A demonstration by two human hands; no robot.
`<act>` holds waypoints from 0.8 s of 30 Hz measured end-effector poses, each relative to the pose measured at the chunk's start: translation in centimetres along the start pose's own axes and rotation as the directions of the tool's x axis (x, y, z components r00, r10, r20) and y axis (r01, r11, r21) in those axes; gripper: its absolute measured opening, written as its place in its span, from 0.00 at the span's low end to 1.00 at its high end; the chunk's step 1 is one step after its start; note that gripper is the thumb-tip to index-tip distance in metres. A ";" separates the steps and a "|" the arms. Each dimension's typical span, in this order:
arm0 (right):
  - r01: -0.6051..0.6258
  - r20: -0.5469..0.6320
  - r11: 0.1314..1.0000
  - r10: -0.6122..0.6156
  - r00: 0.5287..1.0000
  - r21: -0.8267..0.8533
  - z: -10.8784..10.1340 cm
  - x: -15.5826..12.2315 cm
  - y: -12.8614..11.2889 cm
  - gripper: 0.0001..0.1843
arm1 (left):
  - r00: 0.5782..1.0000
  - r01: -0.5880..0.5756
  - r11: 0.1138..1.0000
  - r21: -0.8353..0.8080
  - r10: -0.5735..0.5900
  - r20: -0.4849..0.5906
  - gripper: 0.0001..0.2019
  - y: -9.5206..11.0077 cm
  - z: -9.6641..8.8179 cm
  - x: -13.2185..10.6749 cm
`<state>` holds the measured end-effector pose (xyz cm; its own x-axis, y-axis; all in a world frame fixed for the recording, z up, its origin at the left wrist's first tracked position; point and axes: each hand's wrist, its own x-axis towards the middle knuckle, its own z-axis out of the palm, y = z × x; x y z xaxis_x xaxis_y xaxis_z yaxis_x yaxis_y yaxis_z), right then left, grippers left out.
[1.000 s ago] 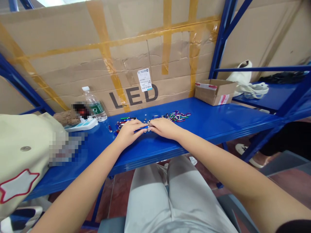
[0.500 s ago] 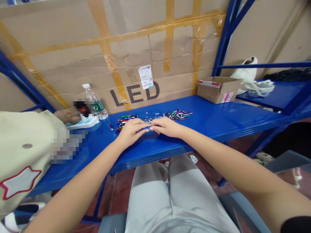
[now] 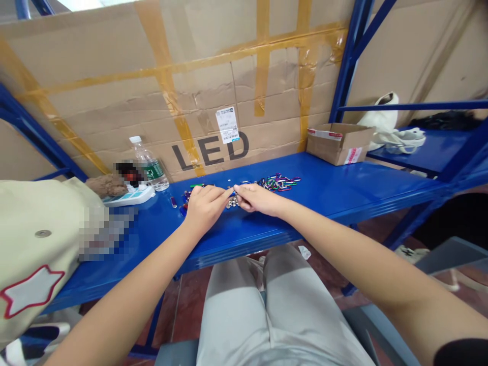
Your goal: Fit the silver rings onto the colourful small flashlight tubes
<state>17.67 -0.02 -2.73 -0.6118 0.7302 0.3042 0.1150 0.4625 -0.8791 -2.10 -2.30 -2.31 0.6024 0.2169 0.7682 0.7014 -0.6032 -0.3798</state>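
Note:
My left hand (image 3: 208, 206) and my right hand (image 3: 255, 198) meet fingertip to fingertip just above the blue tabletop. Both are closed in a pinch around a small slim blue piece, now almost wholly covered by the fingers. Small round silver parts (image 3: 232, 203) lie under and between the hands. Coloured metal tubes (image 3: 186, 195), partly hidden behind my left hand, are heaped beside it. Past my right hand spreads a pile of coloured carabiners (image 3: 280, 181). A single dark tube (image 3: 173, 202) lies apart on the left.
A water bottle (image 3: 152, 168) and a white power strip (image 3: 133, 195) stand at the back left, near a cream bag (image 3: 41, 213). An open cardboard box (image 3: 339, 145) sits at the back right. A large carton marked LED (image 3: 267, 91) closes off the rear.
My hands have risen slightly and their fingertips have come together. The blue piece that showed between them is now mostly covered. More silver parts show below the hands.

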 end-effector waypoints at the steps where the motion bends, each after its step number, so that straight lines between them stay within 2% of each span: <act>1: 0.045 -0.088 0.981 -0.063 0.994 -0.190 0.2 0.0 0.0 0.25 | 0.999 0.036 0.999 -0.016 -0.036 0.017 0.10 0.0 0.1 0.0; 3: 0.048 -0.183 0.832 -0.177 0.967 -0.553 0.5 0.1 -0.2 0.24 | 0.995 0.089 0.993 -0.071 -0.086 0.047 0.11 -0.1 0.1 0.0; 5: -0.006 -0.178 0.636 -0.207 0.962 -0.771 0.7 0.0 -0.4 0.23 | 0.993 0.109 0.985 -0.133 -0.102 0.059 0.11 -0.2 0.2 0.0; 7: -0.038 -0.156 0.503 -0.195 0.968 -0.863 0.8 0.0 -0.6 0.26 | 0.993 0.114 0.977 -0.179 -0.105 0.058 0.11 -0.3 0.2 0.0; 10: -0.043 -0.141 0.428 -0.200 0.970 -0.903 0.7 -0.2 -0.9 0.28 | 0.988 0.149 0.957 -0.251 -0.135 0.073 0.11 -0.3 0.2 0.1; 15: -0.017 -0.138 0.435 -0.247 0.959 -0.900 0.6 -0.4 -1.2 0.25 | 0.969 0.247 0.886 -0.392 -0.224 0.104 0.11 0.0 0.0 0.4; 18: -0.014 -0.136 0.477 -0.223 0.965 -0.879 0.8 -0.2 -1.2 0.24 | 0.973 0.230 0.888 -0.399 -0.205 0.105 0.11 0.0 0.1 0.3; 21: -0.062 -0.199 0.584 -0.174 0.964 -0.809 1.3 0.2 -1.0 0.24 | 0.986 0.164 0.931 -0.327 -0.154 0.056 0.10 -0.2 0.5 0.0; 24: -0.078 -0.251 0.752 -0.118 0.961 -0.654 1.6 0.9 -0.9 0.27 | 0.997 0.075 0.985 -0.158 -0.075 0.008 0.09 -0.5 0.6 -0.3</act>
<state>15.79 -0.58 -2.30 -0.4053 0.7732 0.4877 0.6467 0.6196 -0.4448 -2.39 -1.63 -2.61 0.5514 0.2672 0.7903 0.6753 -0.6992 -0.2347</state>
